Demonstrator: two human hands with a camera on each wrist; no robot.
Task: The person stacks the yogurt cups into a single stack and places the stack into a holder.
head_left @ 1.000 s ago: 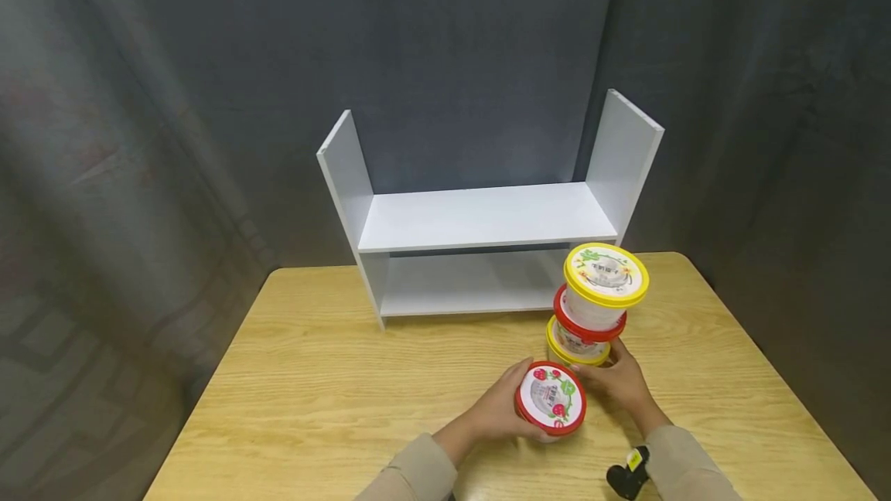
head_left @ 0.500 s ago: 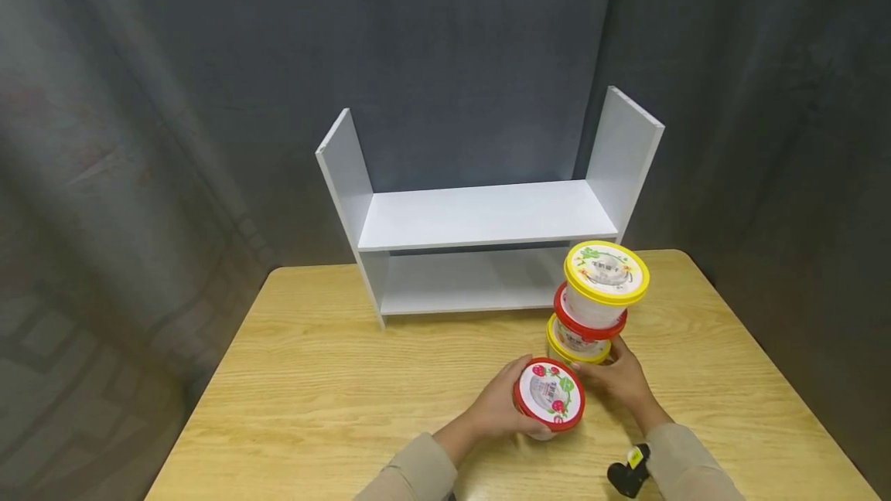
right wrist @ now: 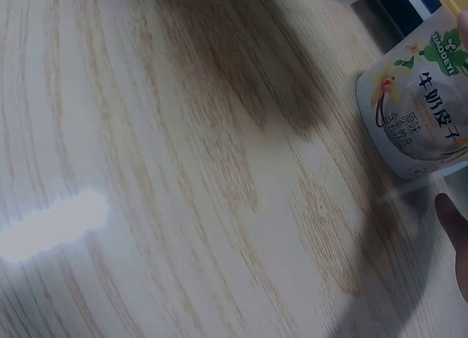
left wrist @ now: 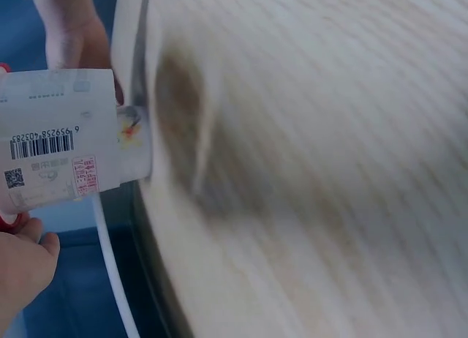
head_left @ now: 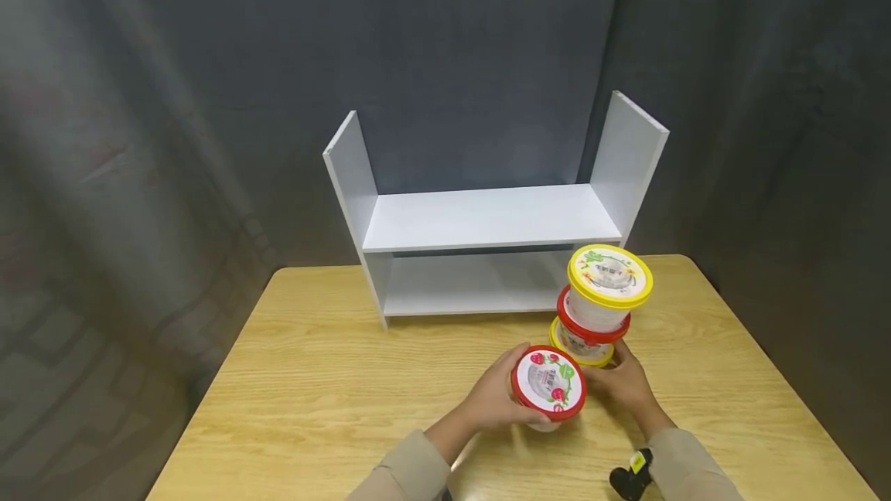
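My left hand (head_left: 496, 395) grips a paper tub with a red lid (head_left: 550, 381), strawberries printed on top. In the left wrist view this tub's barcoded side (left wrist: 58, 144) appears off the table. To its right and behind rises a stack: a yellow-lidded tub at the bottom (head_left: 581, 346), a red-lidded tub (head_left: 592, 325) in the middle, another yellow-lidded tub (head_left: 609, 277) on top, set off to the right. My right hand (head_left: 626, 385) holds the bottom tub low down, its fingers on the right side; the thumb is partly hidden by the left hand's tub.
A white two-level shelf (head_left: 490, 219) with upright side panels stands at the back of the wooden table (head_left: 313, 393). The stack is just in front of its right end. A small black object with a yellow label (head_left: 632, 474) lies by the right sleeve. Grey curtains (head_left: 473, 60) hang behind.
My left hand has raised the red-lidded tub slightly and moved it forward, toward the stack. The right hand and the stack keep their places; the head view has shifted a little.
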